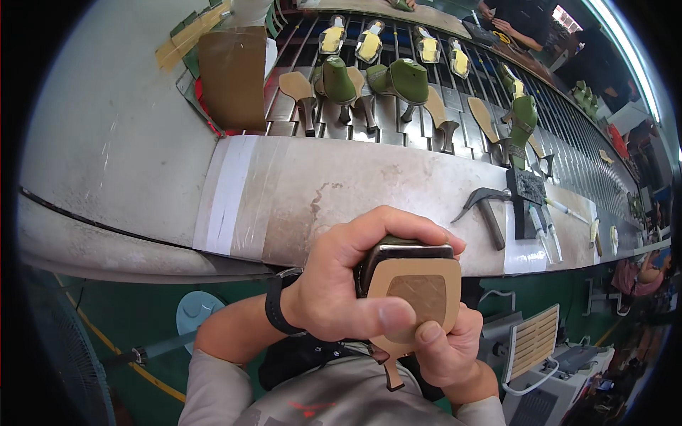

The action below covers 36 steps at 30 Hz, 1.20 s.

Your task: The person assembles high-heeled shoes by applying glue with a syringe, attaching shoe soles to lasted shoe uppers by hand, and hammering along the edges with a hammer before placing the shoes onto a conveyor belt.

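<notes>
Between my hands is a square-toed high-heeled shoe (426, 284), turned so that its tan sole with a brown patch faces up. Its slim heel (391, 372) points down toward my body. My left hand (334, 291) wraps the toe end, fingers over the front edge and thumb pressed on the sole. Closer to the heel, my right hand (455, 351) grips the shoe's right side, its thumb also on the sole; its other fingers are mostly hidden beneath. A little dark green upper shows at the toe.
A hammer (489, 219), a black block (527, 202) and syringes (545, 234) lie on the bench (369, 174) at right. Beyond it, a slatted conveyor carries green shoes (408, 80) and tan soles with heels (295, 86). A brown board (231, 78) stands at left. Another person's hands (508, 30) are far right.
</notes>
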Motion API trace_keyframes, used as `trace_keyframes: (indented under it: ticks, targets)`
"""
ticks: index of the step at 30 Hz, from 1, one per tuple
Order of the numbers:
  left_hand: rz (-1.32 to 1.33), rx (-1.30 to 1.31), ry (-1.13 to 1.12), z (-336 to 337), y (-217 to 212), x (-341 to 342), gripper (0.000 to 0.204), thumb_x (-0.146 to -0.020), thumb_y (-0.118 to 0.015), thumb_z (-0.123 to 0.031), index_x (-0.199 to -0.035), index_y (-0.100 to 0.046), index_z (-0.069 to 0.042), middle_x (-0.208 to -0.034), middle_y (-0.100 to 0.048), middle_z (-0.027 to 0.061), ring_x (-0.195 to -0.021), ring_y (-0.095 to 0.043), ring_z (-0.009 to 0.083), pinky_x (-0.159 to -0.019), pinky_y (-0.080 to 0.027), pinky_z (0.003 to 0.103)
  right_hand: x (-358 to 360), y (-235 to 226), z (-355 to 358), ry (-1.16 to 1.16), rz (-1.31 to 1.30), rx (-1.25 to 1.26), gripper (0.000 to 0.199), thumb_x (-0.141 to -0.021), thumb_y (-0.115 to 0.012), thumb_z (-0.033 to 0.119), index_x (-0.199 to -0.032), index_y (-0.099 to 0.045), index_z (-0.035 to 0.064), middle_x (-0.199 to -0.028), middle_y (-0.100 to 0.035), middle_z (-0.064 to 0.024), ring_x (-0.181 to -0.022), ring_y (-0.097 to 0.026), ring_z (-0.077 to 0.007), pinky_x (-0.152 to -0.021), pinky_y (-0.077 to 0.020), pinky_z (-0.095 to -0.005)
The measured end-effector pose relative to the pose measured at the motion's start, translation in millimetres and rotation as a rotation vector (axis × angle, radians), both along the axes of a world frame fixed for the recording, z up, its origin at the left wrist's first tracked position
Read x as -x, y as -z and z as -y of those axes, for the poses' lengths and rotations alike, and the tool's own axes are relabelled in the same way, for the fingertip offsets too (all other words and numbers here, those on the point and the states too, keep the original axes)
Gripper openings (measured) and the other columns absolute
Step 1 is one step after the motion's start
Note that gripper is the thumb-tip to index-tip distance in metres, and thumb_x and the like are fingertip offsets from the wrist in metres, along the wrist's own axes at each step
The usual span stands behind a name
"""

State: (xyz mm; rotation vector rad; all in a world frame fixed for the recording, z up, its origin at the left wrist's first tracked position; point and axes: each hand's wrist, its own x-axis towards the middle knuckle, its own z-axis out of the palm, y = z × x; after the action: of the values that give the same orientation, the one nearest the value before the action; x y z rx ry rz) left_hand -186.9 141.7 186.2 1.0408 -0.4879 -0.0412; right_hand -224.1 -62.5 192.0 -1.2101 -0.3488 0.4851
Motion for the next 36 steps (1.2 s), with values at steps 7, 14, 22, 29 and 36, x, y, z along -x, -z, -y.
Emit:
trace_keyframes:
  ticks: [7, 14, 22, 29, 36]
  targets:
    - [0.088, -0.052, 0.037, -2.0, 5.2, -2.6, 0.069, -0.090, -0.081, -0.034, -0.136, -0.052, 0.009, -0.136, -0.063, 0.0352, -0.123, -0.069, 0.0353, -0.105, -0.057, 0.047, -1.3, 2.8, 2.8, -0.017, -0.034, -0.024, 0.035, -0.111, -0.060, 0.022, -0.112, -0.074, -0.0111, -0.093, -0.080, -0.0165, -0.081, -0.078, -0.0197, -0.068, -0.0626, -0.0314]
    - [0.094, -0.082, 0.043, -2.4, 4.1, -2.7, 0.070, -0.091, -0.081, -0.034, -0.137, -0.051, 0.009, -0.137, -0.062, 0.0356, -0.122, -0.069, 0.0347, -0.104, -0.057, 0.047, -2.2, -1.8, 0.2, -0.004, -0.054, -0.037, 0.035, -0.111, -0.059, 0.021, -0.115, -0.074, -0.0113, -0.095, -0.080, -0.0167, -0.082, -0.078, -0.0208, -0.071, -0.0635, -0.0326]
    - [0.079, -0.093, 0.027, -4.0, 3.9, -0.6, 0.069, -0.094, -0.077, -0.037, -0.138, -0.051, 0.009, -0.137, -0.062, 0.0357, -0.124, -0.068, 0.0356, -0.107, -0.056, 0.047, -2.7, 0.7, 0.2, -0.018, -0.036, -0.031, 0.035, -0.111, -0.059, 0.020, -0.115, -0.073, -0.0116, -0.094, -0.080, -0.0178, -0.082, -0.078, -0.0211, -0.070, -0.0635, -0.0329]
    - [-0.043, -0.045, 0.081, -4.1, -4.2, -1.3, 0.064, -0.113, -0.039, -0.046, -0.140, -0.052, 0.011, -0.142, -0.059, 0.0386, -0.131, -0.064, 0.0418, -0.111, -0.052, 0.051, -2.9, -2.9, 4.0, 0.007, -0.090, 0.025, 0.040, -0.111, -0.060, 0.025, -0.112, -0.072, -0.0125, -0.093, -0.079, -0.0179, -0.079, -0.077, -0.0212, -0.068, -0.0630, -0.0328]
    - [-0.068, 0.055, 0.061, 0.8, 4.7, -42.5, 0.064, -0.114, -0.045, -0.046, -0.149, -0.048, 0.008, -0.151, -0.056, 0.0316, -0.135, -0.062, 0.0333, -0.118, -0.047, 0.044, -46.5, -23.2, 8.8, 0.025, -0.253, 0.033, 0.048, -0.112, -0.055, 0.033, -0.123, -0.062, -0.0133, -0.090, -0.074, -0.0203, -0.070, -0.074, -0.0222, -0.059, -0.0619, -0.0312]
